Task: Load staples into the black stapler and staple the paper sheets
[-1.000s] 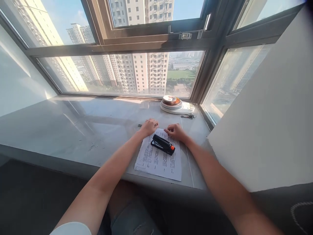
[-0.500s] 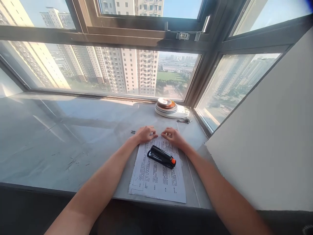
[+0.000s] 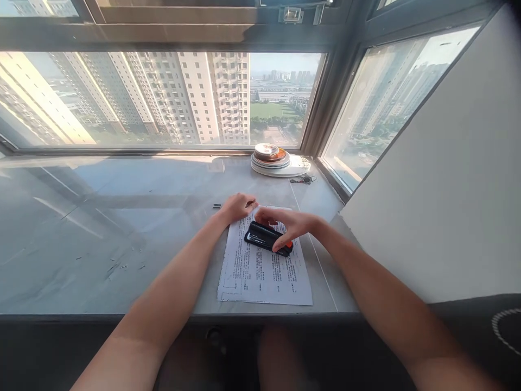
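A black stapler (image 3: 262, 236) with an orange part at its right end lies slantwise on printed paper (image 3: 264, 282). My right hand (image 3: 288, 221) reaches over the stapler, its thumb across the orange end and its curled fingers along the far side. My left hand (image 3: 239, 207) rests at the paper's far left corner. Its fingers are bent together in a pinch, and what sits between the fingertips is too small to make out. Beside it on the left lie small dark strips (image 3: 217, 206).
A stack of plates or round dishes (image 3: 271, 160) stands by the window corner, with a small dark corded item (image 3: 303, 180) near it. Thin scraps (image 3: 122, 266) lie on the grey ledge (image 3: 81, 228) to the left. A white wall (image 3: 439, 190) bounds the right side.
My right hand has left the paper's far edge and come nearer, over the stapler. The left hand stays by the far left corner. The view has tilted down.
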Available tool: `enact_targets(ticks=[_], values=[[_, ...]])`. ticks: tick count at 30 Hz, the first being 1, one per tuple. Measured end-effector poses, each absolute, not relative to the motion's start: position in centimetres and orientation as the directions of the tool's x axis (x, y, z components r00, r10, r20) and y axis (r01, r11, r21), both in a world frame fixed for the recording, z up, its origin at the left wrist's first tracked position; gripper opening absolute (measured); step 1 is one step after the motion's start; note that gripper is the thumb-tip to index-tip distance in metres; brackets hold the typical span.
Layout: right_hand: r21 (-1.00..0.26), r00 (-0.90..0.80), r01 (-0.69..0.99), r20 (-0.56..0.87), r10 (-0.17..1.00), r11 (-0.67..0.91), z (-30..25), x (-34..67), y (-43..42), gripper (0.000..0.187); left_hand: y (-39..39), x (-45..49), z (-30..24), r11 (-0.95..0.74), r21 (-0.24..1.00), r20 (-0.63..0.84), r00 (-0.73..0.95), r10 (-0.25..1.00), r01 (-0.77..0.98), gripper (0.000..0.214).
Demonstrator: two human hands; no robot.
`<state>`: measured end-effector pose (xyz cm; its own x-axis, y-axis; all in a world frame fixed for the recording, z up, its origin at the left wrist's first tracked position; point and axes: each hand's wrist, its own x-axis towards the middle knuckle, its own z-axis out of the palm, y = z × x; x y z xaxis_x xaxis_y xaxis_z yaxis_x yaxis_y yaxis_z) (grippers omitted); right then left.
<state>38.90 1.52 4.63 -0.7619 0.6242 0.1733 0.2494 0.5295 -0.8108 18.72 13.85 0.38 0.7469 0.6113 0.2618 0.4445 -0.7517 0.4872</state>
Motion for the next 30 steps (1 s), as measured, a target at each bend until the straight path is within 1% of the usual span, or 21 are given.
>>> enact_targets(ticks=[3, 5, 7, 9, 11, 13, 16, 19, 22, 25, 27, 30], values=[[-0.794, -0.722, 0.313, 0.157, 0.673, 0.521, 4.4, 39.4, 1.0, 0.049, 14.0, 18.9, 0.2, -0.717, 0.546, 0.267, 0.72, 0.64, 0.434, 0.023], [-0.777, -0.651, 0.349, 0.201, 0.732, 0.524, 4.2, 40.2, 0.9, 0.042, 14.2, 18.9, 0.1, -0.711, 0.551, 0.267, 0.715, 0.646, 0.436, 0.021], [-0.753, -0.489, 0.395, 0.313, 0.814, 0.526, 3.8, 41.3, 1.3, 0.035, 14.3, 18.9, 0.0, -0.721, 0.533, 0.27, 0.719, 0.641, 0.443, 0.019], [-0.719, -0.236, 0.482, 0.445, 0.864, 0.501, 3.3, 42.3, 2.1, 0.035, 14.2, 18.9, 0.1, -0.731, 0.52, 0.281, 0.72, 0.635, 0.442, 0.017], [-0.657, -0.018, 0.611, 0.546, 0.838, 0.442, 2.6, 43.3, 2.9, 0.037, 13.9, 19.0, 0.4, -0.743, 0.517, 0.298, 0.724, 0.622, 0.426, 0.014], [-0.559, 0.061, 0.742, 0.607, 0.792, 0.371, 2.0, 44.1, 3.6, 0.037, 13.4, 19.1, 0.8, -0.767, 0.493, 0.318, 0.736, 0.598, 0.41, 0.01], [-0.414, 0.058, 0.866, 0.639, 0.767, 0.28, 1.3, 44.8, 3.9, 0.037, 12.9, 19.4, 1.4, -0.82, 0.39, 0.32, 0.774, 0.547, 0.418, 0.008], [-0.355, 0.038, 0.904, 0.62, 0.784, 0.237, 1.0, 44.8, 3.9, 0.038, 12.7, 19.7, 1.7, -0.852, 0.311, 0.3, 0.807, 0.508, 0.421, 0.008], [-0.346, -0.014, 0.902, 0.577, 0.817, 0.26, 0.9, 44.4, 3.9, 0.039, 13.0, 20.1, 1.5, -0.848, 0.295, 0.314, 0.794, 0.521, 0.439, 0.007], [-0.36, -0.064, 0.886, 0.53, 0.846, 0.293, 0.7, 44.0, 4.0, 0.039, 13.2, 20.3, 1.2, -0.845, 0.234, 0.32, 0.783, 0.534, 0.481, 0.007], [-0.377, -0.073, 0.877, 0.507, 0.859, 0.298, 0.6, 43.8, 4.1, 0.039, 13.1, 20.4, 1.1, -0.85, 0.184, 0.308, 0.792, 0.527, 0.494, 0.008], [-0.406, -0.066, 0.862, 0.503, 0.862, 0.303, 0.3, 43.5, 4.4, 0.042, 12.8, 20.5, 1.2, -0.863, 0.155, 0.287, 0.814, 0.505, 0.481, 0.012]])
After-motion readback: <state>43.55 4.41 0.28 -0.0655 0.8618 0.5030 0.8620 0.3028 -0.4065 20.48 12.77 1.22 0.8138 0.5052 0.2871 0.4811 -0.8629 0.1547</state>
